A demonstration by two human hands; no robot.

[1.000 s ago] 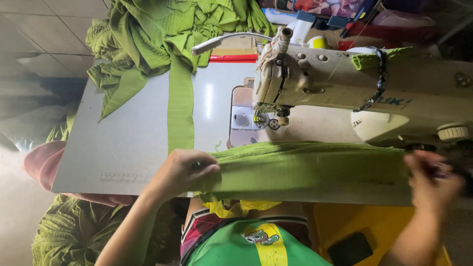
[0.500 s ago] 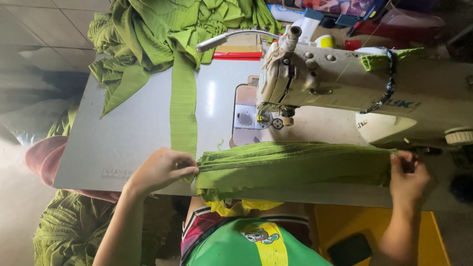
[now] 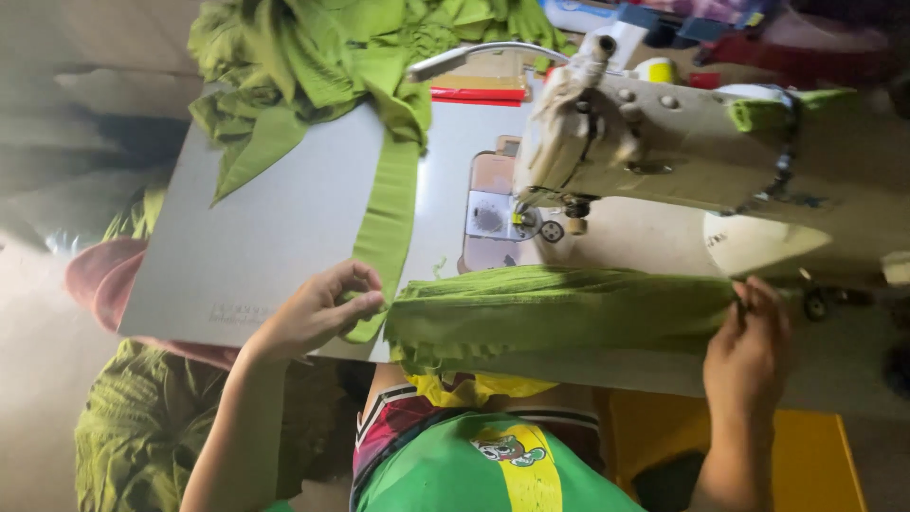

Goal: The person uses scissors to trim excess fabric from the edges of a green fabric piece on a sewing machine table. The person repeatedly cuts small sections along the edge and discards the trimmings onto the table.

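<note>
Left hand [image 3: 318,308] pinches the near end of a folded green fabric piece [image 3: 559,305], fingers pressed together on its edge. Right hand [image 3: 749,346] grips the far end, fingers closed over it, keeping the cloth taut and flat across the bench [image 3: 265,246] in front of the sewing machine [image 3: 664,142]. Green fabric pile [image 3: 322,57] heaped behind.

Grey sewing table [image 3: 275,246] with sewing machine [image 3: 682,152], heaped green fabric [image 3: 313,66], folded green cloth [image 3: 559,308].
</note>
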